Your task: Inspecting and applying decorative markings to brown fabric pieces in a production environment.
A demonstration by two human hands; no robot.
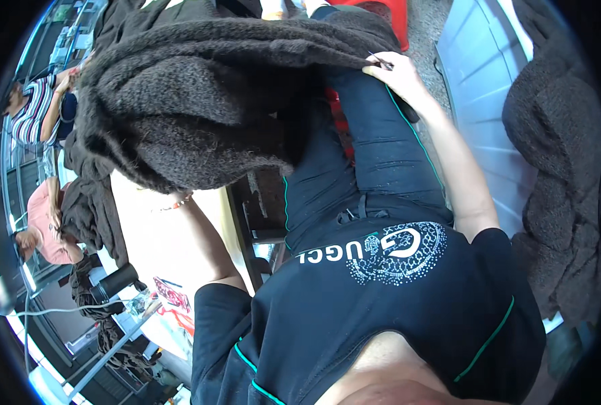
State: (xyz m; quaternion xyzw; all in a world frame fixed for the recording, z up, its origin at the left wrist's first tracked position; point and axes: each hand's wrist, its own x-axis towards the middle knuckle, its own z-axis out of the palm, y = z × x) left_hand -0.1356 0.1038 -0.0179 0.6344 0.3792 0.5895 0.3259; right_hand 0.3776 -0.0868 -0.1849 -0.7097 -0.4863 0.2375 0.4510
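A big piece of fuzzy dark brown knit fabric [179, 88] hangs in thick folds across the upper left and over my knees. My right hand [396, 75] is closed, its thumb and fingers pinching the right-hand edge of this fabric. A thin, dark, pointed thing [380, 62] shows between those fingers, too small to name. My left arm reaches up under the near fold of the fabric. Only the wrist of my left hand [183, 200] shows, with a band around it. The fabric hides its fingers.
A pale table [142, 226] stands at my left under the fabric. On the right are a light blue bin [479, 74] and more brown fabric [563, 142]. Two people, one in a striped shirt [34, 111], one in pink [41, 209], sit at far left. A red stool [396, 20] shows above.
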